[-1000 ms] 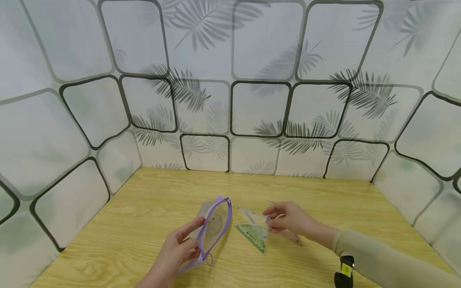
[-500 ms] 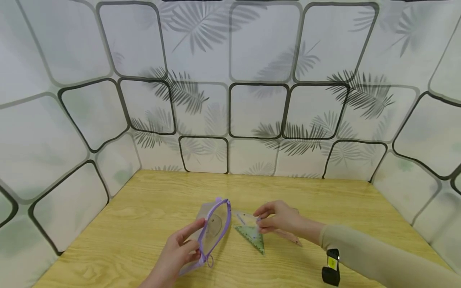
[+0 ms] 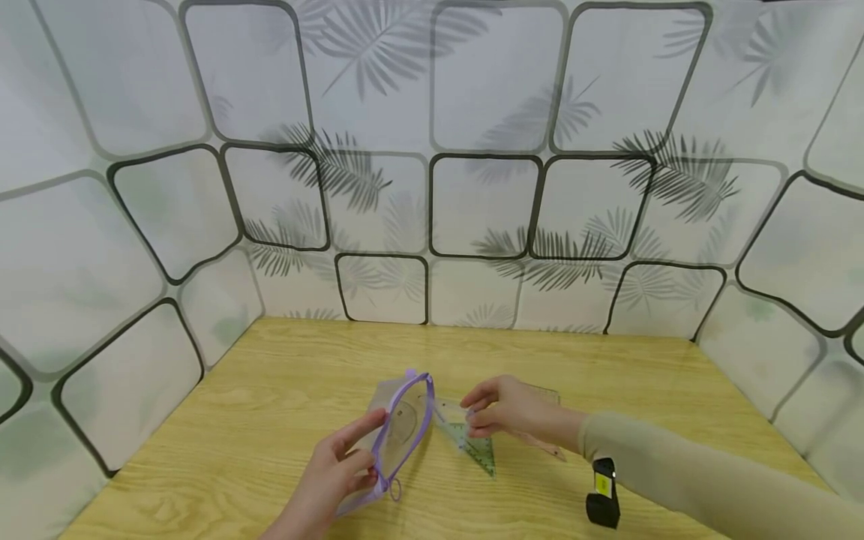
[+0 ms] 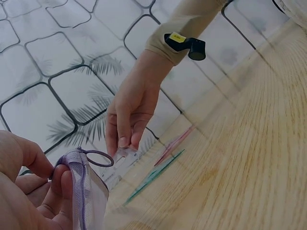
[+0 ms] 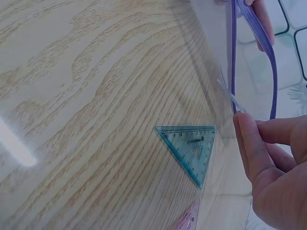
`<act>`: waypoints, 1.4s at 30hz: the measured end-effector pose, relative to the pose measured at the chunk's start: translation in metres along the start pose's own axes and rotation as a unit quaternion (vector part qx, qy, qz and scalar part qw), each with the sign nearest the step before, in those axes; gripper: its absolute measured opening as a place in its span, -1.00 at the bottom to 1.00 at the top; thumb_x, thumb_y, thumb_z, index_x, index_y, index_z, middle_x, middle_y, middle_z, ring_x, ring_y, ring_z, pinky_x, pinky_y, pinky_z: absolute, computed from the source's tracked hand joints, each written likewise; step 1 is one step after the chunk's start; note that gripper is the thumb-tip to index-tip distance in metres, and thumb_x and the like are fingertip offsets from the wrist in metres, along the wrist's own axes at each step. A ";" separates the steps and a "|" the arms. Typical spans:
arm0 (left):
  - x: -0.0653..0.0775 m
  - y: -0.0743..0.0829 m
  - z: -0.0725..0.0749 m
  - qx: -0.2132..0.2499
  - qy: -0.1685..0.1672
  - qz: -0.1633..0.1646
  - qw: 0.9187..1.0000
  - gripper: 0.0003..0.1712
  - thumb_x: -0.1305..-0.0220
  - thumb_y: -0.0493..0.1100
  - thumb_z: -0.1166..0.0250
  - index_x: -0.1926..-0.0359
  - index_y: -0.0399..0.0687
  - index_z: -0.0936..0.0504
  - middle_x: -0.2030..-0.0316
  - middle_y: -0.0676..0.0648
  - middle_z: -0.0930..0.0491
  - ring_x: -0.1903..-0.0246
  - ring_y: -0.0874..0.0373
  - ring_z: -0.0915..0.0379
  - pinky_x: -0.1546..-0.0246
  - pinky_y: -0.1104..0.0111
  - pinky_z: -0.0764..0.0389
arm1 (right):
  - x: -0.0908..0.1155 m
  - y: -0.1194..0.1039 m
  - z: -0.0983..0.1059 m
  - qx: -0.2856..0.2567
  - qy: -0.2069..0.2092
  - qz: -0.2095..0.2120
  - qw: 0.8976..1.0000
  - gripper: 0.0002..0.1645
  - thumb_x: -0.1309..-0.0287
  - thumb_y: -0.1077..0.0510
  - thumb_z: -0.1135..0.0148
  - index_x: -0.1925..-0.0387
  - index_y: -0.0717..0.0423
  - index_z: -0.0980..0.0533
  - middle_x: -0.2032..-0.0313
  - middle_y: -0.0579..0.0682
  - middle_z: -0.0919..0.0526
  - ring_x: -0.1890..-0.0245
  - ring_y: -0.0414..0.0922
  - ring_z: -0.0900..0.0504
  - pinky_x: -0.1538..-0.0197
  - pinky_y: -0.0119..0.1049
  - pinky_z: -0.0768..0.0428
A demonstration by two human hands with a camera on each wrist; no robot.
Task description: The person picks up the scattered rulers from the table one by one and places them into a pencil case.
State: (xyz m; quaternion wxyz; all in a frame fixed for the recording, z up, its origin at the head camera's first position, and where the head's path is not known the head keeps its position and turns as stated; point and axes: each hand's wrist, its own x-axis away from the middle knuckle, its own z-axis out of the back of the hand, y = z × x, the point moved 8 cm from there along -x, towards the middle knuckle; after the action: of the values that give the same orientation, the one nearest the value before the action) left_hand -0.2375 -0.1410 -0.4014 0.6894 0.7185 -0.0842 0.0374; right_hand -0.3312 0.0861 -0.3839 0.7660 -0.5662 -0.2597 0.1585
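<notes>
My left hand [image 3: 331, 469] grips the near edge of a see-through zip pouch [image 3: 390, 391] with purple trim, thumb and fingers at its zip. The pouch mouth gapes toward the right, and a round-edged protractor [image 3: 405, 421] shows through it. Between thumb and fingertips, my right hand [image 3: 506, 409] pinches a clear set square [image 3: 450, 420]; its far tip is at the pouch opening. Under it, a green set square [image 3: 482, 454] lies flat on the table. Partly hidden by my right hand is a pink measuring piece [image 3: 540, 444]. In the right wrist view, the held set square [image 5: 230, 96] appears nearly edge-on.
Behind my right wrist lies another clear ruled piece [image 3: 548, 393], mostly covered. The wooden table [image 3: 304, 360] meets patterned fabric walls [image 3: 472, 292] at the back and both sides. A purple ring [image 3: 395, 490] hangs from the zip.
My right hand has moved left with the clear set square, bringing its tip to the pouch mouth. The left hand and pouch have stayed nearly still.
</notes>
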 end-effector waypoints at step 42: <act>0.003 0.000 -0.004 -0.005 -0.024 0.001 1.000 -0.20 -0.13 -0.34 -0.15 -0.46 -0.13 -0.26 -0.38 -0.29 -0.31 0.29 0.22 -0.45 0.28 0.45 -0.60 | -0.036 -0.014 -0.025 0.001 0.011 -0.009 1.000 -0.63 -0.23 0.42 -0.19 -0.07 0.46 -0.49 0.27 0.20 -0.67 0.36 -0.13 -0.76 0.07 -0.11 -0.74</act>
State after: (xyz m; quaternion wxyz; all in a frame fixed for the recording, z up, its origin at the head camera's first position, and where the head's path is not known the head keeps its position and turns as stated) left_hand -0.2348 -0.1369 -0.4004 0.6906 0.7158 -0.1013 0.0203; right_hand -0.3470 0.0428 -0.3841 0.7711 -0.5645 -0.2562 0.1452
